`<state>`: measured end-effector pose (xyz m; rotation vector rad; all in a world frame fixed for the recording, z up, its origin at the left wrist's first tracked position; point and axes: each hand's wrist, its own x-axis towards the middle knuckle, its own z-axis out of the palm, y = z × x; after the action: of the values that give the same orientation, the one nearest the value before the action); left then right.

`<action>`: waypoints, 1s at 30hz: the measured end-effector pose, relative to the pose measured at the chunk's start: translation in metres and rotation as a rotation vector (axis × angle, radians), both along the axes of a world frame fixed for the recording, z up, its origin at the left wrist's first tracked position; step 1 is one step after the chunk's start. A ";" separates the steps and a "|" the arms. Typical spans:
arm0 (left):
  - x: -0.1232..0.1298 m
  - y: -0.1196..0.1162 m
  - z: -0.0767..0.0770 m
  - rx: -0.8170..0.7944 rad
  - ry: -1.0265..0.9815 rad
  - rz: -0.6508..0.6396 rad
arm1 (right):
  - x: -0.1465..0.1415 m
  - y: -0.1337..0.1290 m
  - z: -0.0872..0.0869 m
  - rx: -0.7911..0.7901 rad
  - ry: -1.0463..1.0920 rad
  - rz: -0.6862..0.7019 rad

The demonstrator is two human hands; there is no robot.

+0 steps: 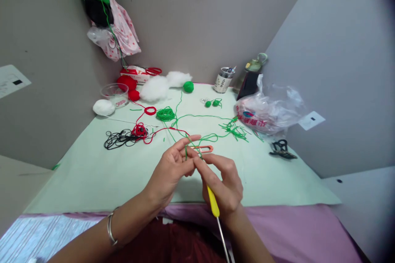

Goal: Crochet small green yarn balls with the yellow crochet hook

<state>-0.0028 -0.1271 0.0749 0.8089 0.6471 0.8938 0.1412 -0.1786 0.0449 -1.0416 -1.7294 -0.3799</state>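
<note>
My right hand [224, 181] grips a crochet hook [212, 201] by its yellow handle, its metal shaft slanting down toward my lap. My left hand [173, 168] is close against it, thumb and fingers pinched at the hook's tip. Green yarn [186, 152] runs over the left fingers, with the index finger stretched out. Whatever small stitches sit between the fingertips are mostly hidden. Just behind the hands lies an orange stitch marker [206, 148] shaped like a safety pin. A loose green yarn bundle [166, 114] rests farther back on the table.
Black yarn [120, 139] and red yarn [140, 130] lie tangled at left. Green scraps [236, 129] and a black hair clip [282, 150] are at right. Behind stand a plastic tub [115, 95], white stuffing [154, 88], a pen can [224, 80] and a plastic bag [268, 109].
</note>
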 end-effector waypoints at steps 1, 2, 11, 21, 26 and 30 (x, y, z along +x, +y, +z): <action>0.000 0.000 0.001 -0.065 -0.038 -0.040 | -0.001 0.000 -0.002 0.014 0.020 -0.001; 0.001 0.001 0.001 -0.122 -0.071 -0.079 | -0.001 0.000 -0.003 -0.005 0.081 0.018; 0.000 0.000 0.003 0.005 -0.052 -0.082 | -0.003 0.006 0.016 -0.342 0.783 0.301; 0.005 -0.001 -0.002 -0.026 -0.052 -0.021 | -0.005 0.002 -0.001 -0.141 0.290 0.031; 0.002 0.007 -0.005 -0.247 -0.226 -0.068 | 0.000 0.002 0.005 -0.195 0.434 0.081; -0.004 0.013 -0.003 -0.243 -0.220 0.000 | 0.006 0.005 0.017 -0.234 0.903 0.202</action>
<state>-0.0071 -0.1139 0.0724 0.4849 0.5488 0.8706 0.1474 -0.1738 0.0622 -0.9711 -1.0428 0.3936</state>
